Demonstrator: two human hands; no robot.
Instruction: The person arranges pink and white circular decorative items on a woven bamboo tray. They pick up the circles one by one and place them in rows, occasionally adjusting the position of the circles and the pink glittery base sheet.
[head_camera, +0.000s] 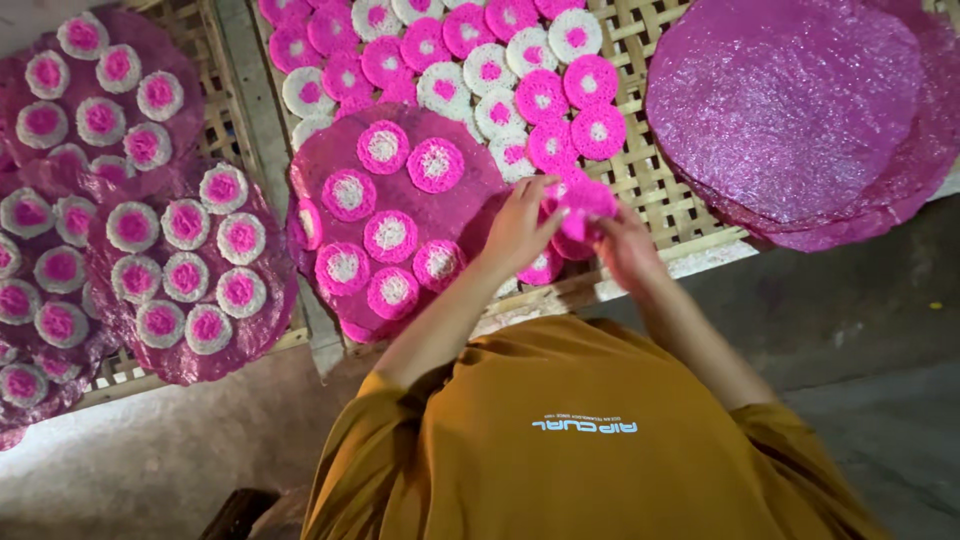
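From my remote view the biggest thing is the woven bamboo tray (660, 190) filling the upper middle and right of the frame, with a second bamboo tray (215, 120) at the left. In the upper right lies a stack of large magenta sheets (790, 110), glittery and overlapping. In the centre sits another large magenta disc (470, 215) carrying eight small round pink-and-white crackers (390, 235); two more loaded discs (270, 300) lie at the left, darker in the shade. Loose crackers (500, 50) are spread in rows across the top middle. Lower centre I see the person's mustard shirt (580, 430) above the grey floor (860, 300). The left hand (518, 225) and the right hand (625, 250) meet just right of the central disc, and both grips are pinched together on a small pink cracker (588, 200), held just above the tray's near edge; it is blurred, so I cannot tell whether it is one piece or several.
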